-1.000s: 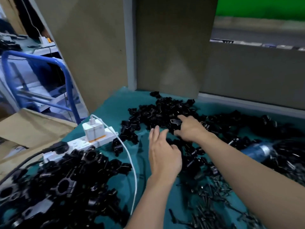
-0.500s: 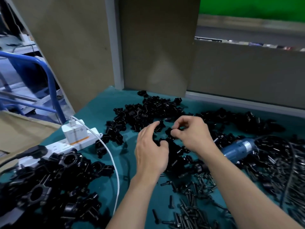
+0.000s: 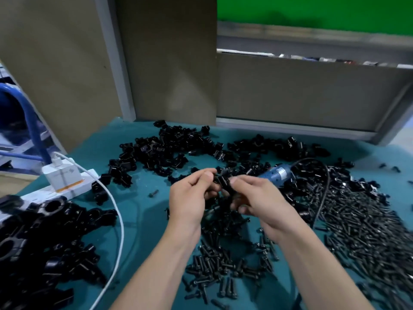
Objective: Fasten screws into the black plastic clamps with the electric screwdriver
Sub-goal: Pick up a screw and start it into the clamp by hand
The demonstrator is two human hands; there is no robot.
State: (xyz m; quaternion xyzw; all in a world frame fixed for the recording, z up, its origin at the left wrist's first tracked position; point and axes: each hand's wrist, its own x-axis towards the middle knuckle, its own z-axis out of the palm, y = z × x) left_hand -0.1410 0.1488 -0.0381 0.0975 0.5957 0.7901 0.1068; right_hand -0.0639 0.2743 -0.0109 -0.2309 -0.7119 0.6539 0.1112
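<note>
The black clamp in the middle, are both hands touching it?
Touching. The head view shows the left hand and the right hand both pinching the black clamp with thumbs and fingertips, with no gap showing.

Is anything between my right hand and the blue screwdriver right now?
Nothing visible. The screwdriver lies just beyond the right hand, which pinches a black clamp together with the left hand.

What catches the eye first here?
At centre, the left hand and right hand pinch one black clamp between them above the teal mat. The blue screwdriver lies just behind the right hand, with loose clamps heaped at the back and screws spread thick to the right. A white power strip sits at the left edge.
</note>
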